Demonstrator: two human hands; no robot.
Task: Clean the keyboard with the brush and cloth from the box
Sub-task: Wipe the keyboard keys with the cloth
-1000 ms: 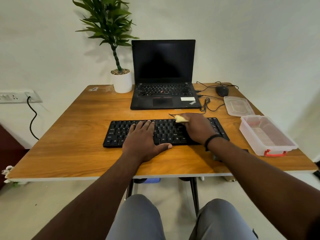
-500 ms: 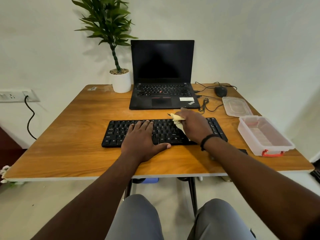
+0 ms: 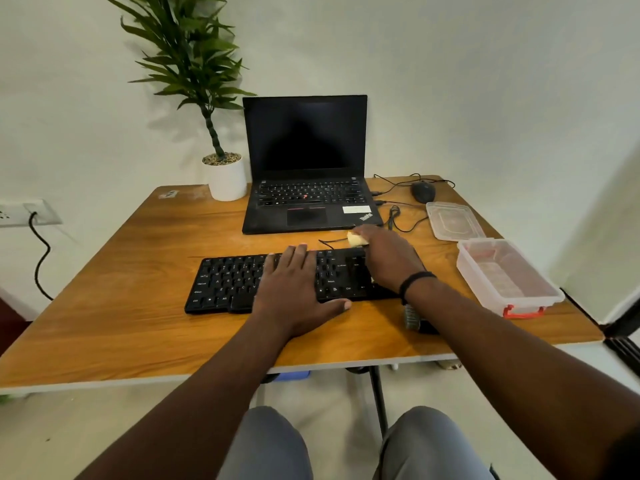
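The right hand [image 3: 388,259] bunches the yellow cloth [image 3: 356,240] at the far right edge of the black keyboard [image 3: 235,282]. The left hand [image 3: 294,289] lies spread flat on the keys. The brush [image 3: 412,317] lies on the desk [image 3: 138,289] under the right forearm, with the clear box [image 3: 507,277] at the right.

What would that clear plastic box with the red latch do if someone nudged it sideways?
The clear plastic box looks thin-walled and holds nothing visible, so it is probably light and would likely slide across the smooth wooden table rather than tip, since it sits low and wide. It stands near the table's right edge, so a push that way might send it off.
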